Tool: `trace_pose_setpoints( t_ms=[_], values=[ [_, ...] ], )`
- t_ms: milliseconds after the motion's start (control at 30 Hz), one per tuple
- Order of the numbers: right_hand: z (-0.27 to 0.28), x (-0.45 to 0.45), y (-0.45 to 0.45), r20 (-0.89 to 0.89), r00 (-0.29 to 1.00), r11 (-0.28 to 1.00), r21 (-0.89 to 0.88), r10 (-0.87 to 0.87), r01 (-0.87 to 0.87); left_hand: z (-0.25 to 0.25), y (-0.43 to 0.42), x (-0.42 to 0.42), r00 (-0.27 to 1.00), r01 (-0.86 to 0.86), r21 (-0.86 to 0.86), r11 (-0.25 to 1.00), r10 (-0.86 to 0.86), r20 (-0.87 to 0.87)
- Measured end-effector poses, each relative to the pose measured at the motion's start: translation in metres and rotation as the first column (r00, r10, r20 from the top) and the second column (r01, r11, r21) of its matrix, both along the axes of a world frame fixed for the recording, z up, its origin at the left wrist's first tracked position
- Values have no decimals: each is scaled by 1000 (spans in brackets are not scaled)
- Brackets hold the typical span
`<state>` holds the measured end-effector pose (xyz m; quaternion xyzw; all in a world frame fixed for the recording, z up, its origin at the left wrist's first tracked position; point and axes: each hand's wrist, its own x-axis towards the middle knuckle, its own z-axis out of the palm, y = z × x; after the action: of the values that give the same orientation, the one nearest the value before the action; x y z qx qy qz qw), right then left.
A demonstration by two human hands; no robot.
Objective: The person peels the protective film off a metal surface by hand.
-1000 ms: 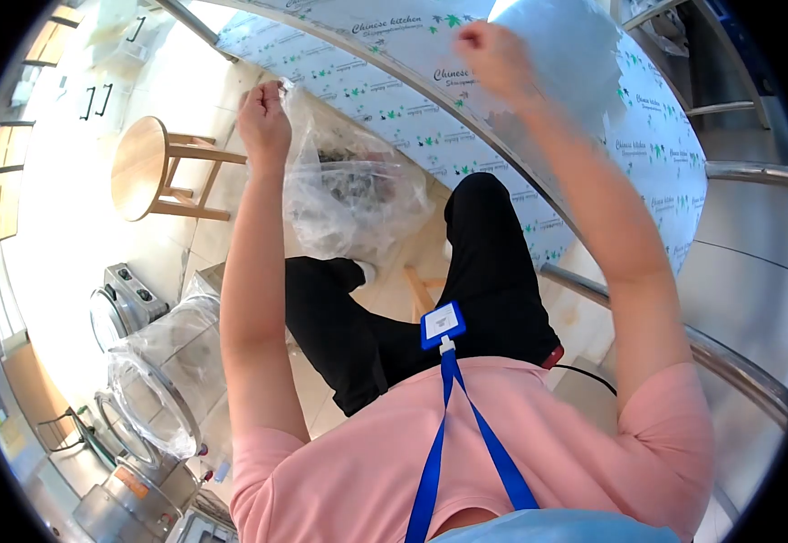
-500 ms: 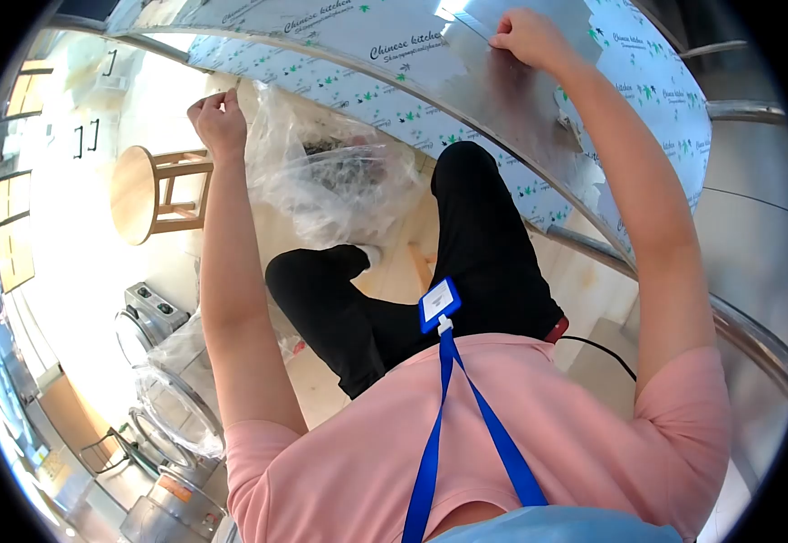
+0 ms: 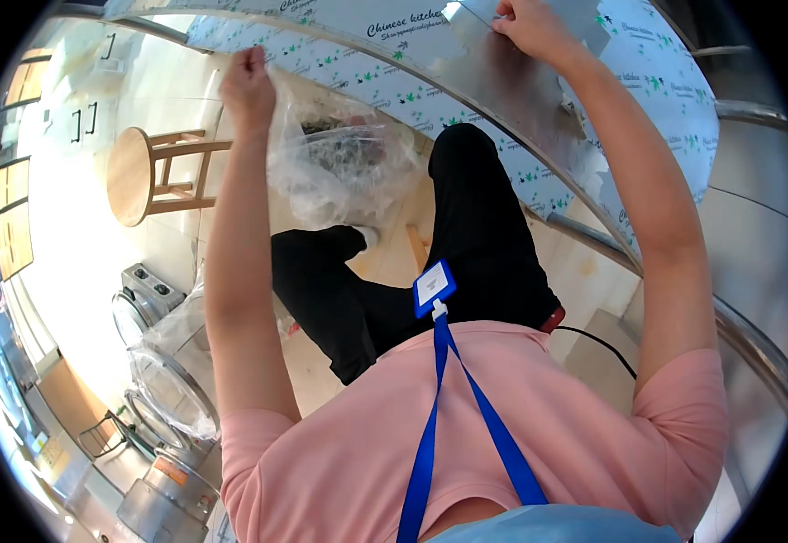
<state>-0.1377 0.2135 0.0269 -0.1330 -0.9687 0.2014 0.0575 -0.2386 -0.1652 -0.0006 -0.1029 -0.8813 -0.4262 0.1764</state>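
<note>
My right hand [image 3: 535,33] is closed in a pinch over a metal panel [image 3: 539,109], at the upper edge of the view. Printed protective film [image 3: 412,32] with green leaves and lettering covers much of that panel. Around the hand the metal is bare and shiny, and a torn film edge shows to its lower right. A thin line runs to the fingertips; what they grip is too small to make out. My left hand [image 3: 249,92] is raised in the air left of the panel, its fingers pressed together. Whatever it may hold cannot be seen.
Crumpled clear plastic [image 3: 339,172] lies on the floor beyond my knees. A round wooden stool [image 3: 131,176] stands to the left. Metal pots [image 3: 163,498] and plastic-wrapped ware are at lower left. A metal tube rail [image 3: 756,339] runs along the right.
My left hand has moved up and to the right, nearer the panel's edge. My right hand has shifted slightly upward in view and stays pinched over the bare metal.
</note>
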Motion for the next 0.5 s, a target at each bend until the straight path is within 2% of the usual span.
trace_pose_setpoints(
  t_ms=[33, 67, 100, 167, 233, 367, 500],
  values=[
    [10, 1, -4, 34, 999, 1000, -17, 3, -2, 8, 18, 16, 994, 24, -46, 999, -29, -103],
    [17, 1, -7, 67, 998, 999, -35, 4, -2, 9, 31, 29, 969, 144, -82, 986, -157, -192],
    [16, -1, -8, 81, 997, 1000, -19, 9, -7, 26, 53, 58, 967, 242, 4, 970, -241, -83],
    [14, -7, -8, 107, 994, 1000, 16, 16, -18, 32, 85, 94, 869, 438, -80, 895, -445, -219],
    [30, -8, -12, 202, 979, 999, -49, 14, -4, 36, 106, 116, 792, 528, -167, 832, -554, -256],
    [31, -12, -15, 272, 962, 996, -74, -36, 58, 25, 119, 114, 823, 513, -172, 841, -539, -180],
    [14, -19, -8, 226, 973, 999, -32, 38, -31, 33, 116, 107, 763, 559, -375, 739, -636, -116]
  ],
)
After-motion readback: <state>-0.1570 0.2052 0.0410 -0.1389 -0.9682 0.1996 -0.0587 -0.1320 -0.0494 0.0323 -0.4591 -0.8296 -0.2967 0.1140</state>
